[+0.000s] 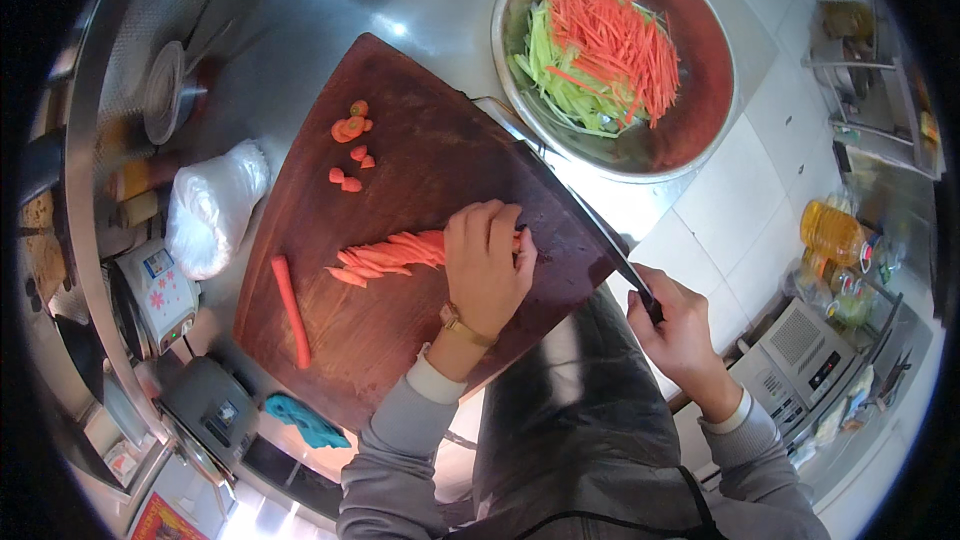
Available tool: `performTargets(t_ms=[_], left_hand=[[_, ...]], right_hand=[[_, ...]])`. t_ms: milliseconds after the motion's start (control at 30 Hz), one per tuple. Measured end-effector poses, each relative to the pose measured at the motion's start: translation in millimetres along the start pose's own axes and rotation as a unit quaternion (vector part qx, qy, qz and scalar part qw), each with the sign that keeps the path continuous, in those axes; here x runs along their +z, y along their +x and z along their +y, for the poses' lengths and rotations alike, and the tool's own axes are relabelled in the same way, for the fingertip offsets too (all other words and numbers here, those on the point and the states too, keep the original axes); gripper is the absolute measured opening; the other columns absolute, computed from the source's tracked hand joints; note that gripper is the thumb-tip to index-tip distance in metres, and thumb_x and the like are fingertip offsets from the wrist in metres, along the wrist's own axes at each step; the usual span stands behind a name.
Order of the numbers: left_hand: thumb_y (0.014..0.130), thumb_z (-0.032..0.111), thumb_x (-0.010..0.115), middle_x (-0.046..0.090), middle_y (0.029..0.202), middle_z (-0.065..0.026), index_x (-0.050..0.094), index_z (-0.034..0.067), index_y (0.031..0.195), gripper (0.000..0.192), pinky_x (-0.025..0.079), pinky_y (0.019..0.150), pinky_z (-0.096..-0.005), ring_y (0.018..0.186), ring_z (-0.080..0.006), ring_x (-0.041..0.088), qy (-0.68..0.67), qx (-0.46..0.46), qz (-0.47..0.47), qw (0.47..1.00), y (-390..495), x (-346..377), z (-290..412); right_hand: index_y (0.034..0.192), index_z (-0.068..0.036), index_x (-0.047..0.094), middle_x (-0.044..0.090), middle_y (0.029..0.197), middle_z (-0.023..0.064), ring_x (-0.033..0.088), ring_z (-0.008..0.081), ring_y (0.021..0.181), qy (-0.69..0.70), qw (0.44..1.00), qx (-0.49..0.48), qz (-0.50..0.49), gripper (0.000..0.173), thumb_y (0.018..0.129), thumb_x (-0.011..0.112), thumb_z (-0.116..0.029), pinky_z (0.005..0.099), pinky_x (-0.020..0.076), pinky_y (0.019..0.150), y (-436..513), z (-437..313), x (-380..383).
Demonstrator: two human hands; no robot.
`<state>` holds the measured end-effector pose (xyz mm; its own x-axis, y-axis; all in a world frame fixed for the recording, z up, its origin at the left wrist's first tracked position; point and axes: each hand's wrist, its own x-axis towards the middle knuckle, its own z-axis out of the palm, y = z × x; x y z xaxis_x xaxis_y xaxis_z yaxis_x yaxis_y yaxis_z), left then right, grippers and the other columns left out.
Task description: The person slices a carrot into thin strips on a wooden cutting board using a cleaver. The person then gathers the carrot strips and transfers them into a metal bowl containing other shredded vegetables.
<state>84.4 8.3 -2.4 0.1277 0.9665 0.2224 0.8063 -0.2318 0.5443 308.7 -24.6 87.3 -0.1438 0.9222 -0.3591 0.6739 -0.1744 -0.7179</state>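
My left hand rests over one end of a row of sliced carrot, fingers bent down on the slices. That row lies fanned out on a dark wooden cutting board. In my right hand is the handle of a kitchen knife; its blade is seen edge-on beside the board's right edge, apart from the carrot. A whole thin peeled carrot lies at the board's left. Several carrot end pieces are scattered near its upper left.
A steel bowl of shredded carrot and pale green shreds stands beyond the board. Left of the board are a clear plastic bag, a white appliance and a teal cloth. Oil bottles stand far right.
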Motion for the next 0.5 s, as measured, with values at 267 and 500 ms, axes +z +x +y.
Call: performTargets(t_ms=[267,500], left_hand=[[0.078,0.01,0.076,0.062,0.112,-0.0112,0.064,0.005,0.107,0.031,0.046,0.093,-0.0473,0.105,-0.033,0.058,-0.036,0.028,-0.007,0.999,-6.2,-3.9,-3.9],[0.083,0.007,0.071,0.055,0.142,-0.0127,0.062,0.005,0.131,0.049,0.036,0.112,-0.0509,0.135,-0.0354,0.048,-0.003,0.053,-0.099,0.994,-29.2,-31.3,-16.7]], right_hand=[[0.116,0.0,0.064,0.065,0.078,0.0185,0.064,0.0315,0.06,0.002,1.0,-0.019,0.005,0.03,0.086,0.066,-0.003,0.0377,0.0511,0.057,0.2,5.6,0.7],[0.116,0.0,0.064,0.065,0.078,0.0176,0.065,0.0317,0.061,-0.008,1.0,-0.028,-0.009,0.03,0.086,0.066,-0.004,0.0383,0.0522,0.057,0.3,6.3,0.4]])
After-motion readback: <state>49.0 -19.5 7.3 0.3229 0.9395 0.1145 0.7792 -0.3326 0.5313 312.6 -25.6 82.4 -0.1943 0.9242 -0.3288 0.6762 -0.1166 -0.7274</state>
